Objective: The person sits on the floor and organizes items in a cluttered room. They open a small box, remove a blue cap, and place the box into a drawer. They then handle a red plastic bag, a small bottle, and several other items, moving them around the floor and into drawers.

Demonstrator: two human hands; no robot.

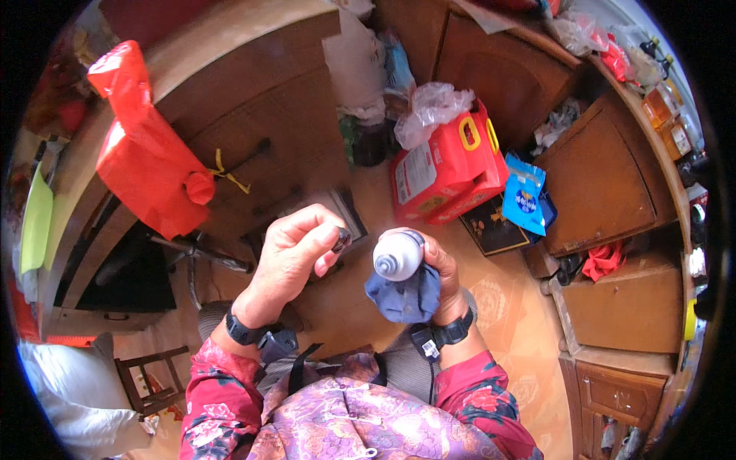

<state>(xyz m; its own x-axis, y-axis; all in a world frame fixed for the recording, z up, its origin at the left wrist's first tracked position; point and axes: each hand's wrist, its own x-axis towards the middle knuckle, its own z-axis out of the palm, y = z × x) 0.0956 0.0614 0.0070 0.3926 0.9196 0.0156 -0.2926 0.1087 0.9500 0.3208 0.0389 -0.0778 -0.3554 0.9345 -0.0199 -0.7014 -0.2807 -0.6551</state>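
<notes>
My left hand pinches a small dark, shiny piece between thumb and fingertips; its exact kind is unclear. To its right, my right hand grips a white bottle with a grey, stepped tip facing up toward me. A dark blue cloth hangs bunched under the bottle in the same hand. The two hands are apart, held above my lap. My right fingers and palm are partly hidden behind the bottle and the cloth.
At left, a red plastic bag stands near a wooden desk. Ahead on the tiled floor is a red carton with yellow handles. A blue packet leans by the wooden cabinet at right.
</notes>
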